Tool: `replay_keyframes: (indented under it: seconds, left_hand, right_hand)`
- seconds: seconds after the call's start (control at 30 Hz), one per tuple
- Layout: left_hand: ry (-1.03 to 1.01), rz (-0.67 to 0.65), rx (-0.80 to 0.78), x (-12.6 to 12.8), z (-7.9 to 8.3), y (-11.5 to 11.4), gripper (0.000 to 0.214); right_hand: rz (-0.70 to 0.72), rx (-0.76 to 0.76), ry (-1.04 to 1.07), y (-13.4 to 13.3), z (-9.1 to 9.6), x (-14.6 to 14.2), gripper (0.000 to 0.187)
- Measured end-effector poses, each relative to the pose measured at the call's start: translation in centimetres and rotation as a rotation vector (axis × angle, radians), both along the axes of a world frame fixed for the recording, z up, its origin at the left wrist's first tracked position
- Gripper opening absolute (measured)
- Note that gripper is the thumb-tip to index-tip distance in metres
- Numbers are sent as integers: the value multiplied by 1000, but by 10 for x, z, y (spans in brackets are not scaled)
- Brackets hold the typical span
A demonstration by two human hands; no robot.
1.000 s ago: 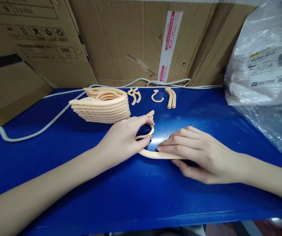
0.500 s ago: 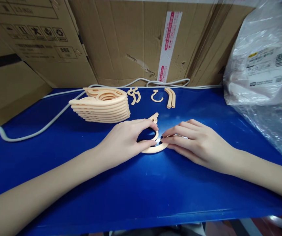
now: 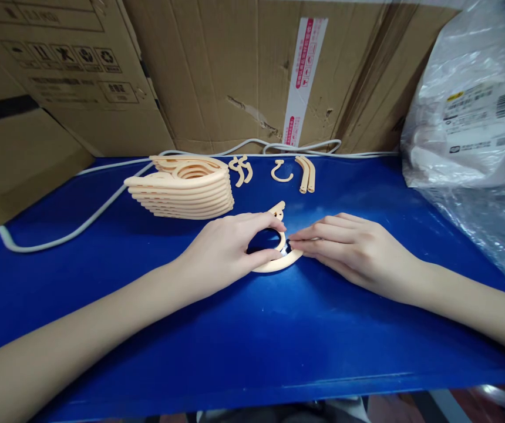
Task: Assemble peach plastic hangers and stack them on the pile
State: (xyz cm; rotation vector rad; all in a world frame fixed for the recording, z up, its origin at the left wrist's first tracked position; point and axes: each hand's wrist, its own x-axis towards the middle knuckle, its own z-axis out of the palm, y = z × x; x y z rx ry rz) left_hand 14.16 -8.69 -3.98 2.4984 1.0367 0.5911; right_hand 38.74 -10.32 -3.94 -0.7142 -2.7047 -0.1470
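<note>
A cream plastic hanger part (image 3: pixel 275 266), a curved piece with a loop, lies on the blue table in front of me. My left hand (image 3: pixel 221 247) is closed on it, thumb low on the loop and fingers near its upper end, hiding its left side. At the piece's right end is my right hand (image 3: pixel 362 255), its fingers drawn together around the tip; that tip is partly hidden. Behind my left hand stands a stack of similar hanger parts (image 3: pixel 186 191). Farther back lie small wavy pieces (image 3: pixel 241 171), a hook (image 3: pixel 282 178) and two curved arms (image 3: pixel 307 174).
A white cable (image 3: pixel 80 226) runs along the back and left of the blue table (image 3: pixel 243 352). Cardboard boxes (image 3: pixel 235 76) wall off the rear and left. Plastic-wrapped goods (image 3: pixel 468 129) with a label sit at the back right, their film spreading over the table.
My right hand's fingers have drawn closer together at the piece's right end. The left hand keeps its hold, and the hanger part has barely moved.
</note>
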Motion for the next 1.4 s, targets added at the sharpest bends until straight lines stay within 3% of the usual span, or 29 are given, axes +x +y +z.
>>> replay_keyframes:
  seconds: [0.53, 0.7, 0.83, 1.07, 1.27, 1.4]
  left_hand:
    - [-48, -32, -35, 1, 5, -3, 31]
    - [-120, -123, 18, -2, 3, 0, 36]
    - [-71, -97, 64, -4, 1, 5, 31]
    - [-28, -64, 119, -7, -2, 13, 35]
    - [-8, -88, 132, -7, -1, 13, 36]
    - [-2, -110, 116, -5, -2, 10, 44]
  right_hand:
    - [-19, -115, 8, 6, -3, 3, 35]
    - [-76, -50, 35, 7, -3, 2, 30]
    - [-164, 42, 60, 8, -4, 4, 26]
    - [-185, -93, 100, 5, -1, 3, 27]
    - [-221, -159, 111, 1, 5, 3, 47]
    - [-171, -178, 30, 2, 3, 4, 60]
